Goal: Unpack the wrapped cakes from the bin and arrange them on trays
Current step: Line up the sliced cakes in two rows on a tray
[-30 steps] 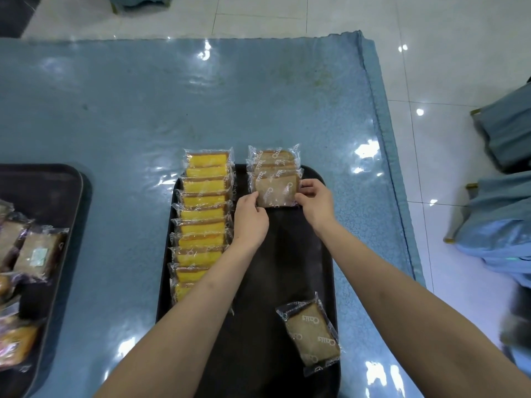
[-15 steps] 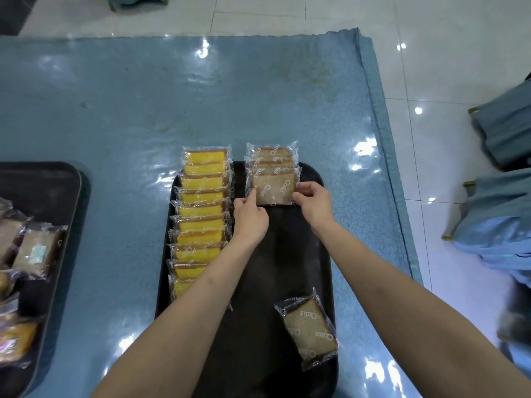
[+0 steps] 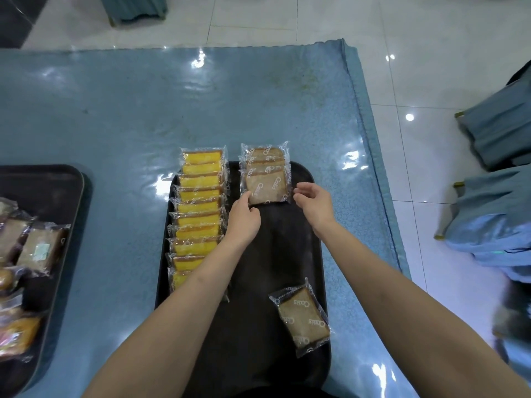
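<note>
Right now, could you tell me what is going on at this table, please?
A person is laying wrapped cakes in rows on a black tray. A column of yellow cakes fills its left side, and a short brown row has been started at the far end. The left hand touches the front brown cake at its near left corner; the right hand is open just beside it. One loose brown cake waits near the tray's front.

white repeating print on the clear wrapper of the loose brown cake (image 3: 303, 317) reads approximately "calis"; exact spelling is uncertain. the same print appears on the front wrapper of the brown cake stack (image 3: 267, 186). the pale label (image 3: 41, 249) on a left-tray cake is illegible
</note>
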Action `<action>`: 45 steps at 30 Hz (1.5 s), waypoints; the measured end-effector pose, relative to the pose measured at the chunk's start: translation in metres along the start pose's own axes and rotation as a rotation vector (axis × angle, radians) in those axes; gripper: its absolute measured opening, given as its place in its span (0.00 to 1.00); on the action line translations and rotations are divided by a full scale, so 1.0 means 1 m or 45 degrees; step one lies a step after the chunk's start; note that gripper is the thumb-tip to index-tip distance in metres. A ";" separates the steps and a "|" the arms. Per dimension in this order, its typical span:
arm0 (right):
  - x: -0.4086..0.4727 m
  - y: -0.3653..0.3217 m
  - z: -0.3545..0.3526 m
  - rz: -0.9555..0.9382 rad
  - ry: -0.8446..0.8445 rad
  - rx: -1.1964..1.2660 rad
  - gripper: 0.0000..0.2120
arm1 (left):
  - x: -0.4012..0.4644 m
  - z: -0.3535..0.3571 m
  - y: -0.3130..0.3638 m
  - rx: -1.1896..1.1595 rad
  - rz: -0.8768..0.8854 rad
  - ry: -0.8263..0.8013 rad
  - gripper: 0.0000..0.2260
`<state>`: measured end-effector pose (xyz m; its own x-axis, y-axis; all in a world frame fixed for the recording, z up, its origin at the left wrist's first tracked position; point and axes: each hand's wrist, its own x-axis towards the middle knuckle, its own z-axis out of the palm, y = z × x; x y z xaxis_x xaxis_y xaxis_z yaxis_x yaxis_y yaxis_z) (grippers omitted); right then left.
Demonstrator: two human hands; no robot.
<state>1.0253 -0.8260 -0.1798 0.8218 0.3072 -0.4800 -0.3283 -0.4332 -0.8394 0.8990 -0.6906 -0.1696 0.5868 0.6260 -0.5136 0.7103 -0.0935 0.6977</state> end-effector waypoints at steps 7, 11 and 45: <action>-0.043 -0.004 -0.018 -0.055 -0.001 0.070 0.12 | -0.041 -0.001 -0.004 -0.064 0.048 0.089 0.19; -0.077 -0.002 -0.029 -0.099 -0.029 0.112 0.11 | -0.067 0.002 -0.015 -0.084 0.101 0.112 0.16; -0.231 0.160 -0.085 0.213 0.023 -0.265 0.13 | -0.179 0.063 -0.105 0.192 0.120 -0.219 0.18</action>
<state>0.8224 -1.0383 -0.1820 0.7729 0.2018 -0.6015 -0.3592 -0.6423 -0.6771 0.7439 -0.8413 -0.1829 0.7015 0.4694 -0.5362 0.6917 -0.2676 0.6707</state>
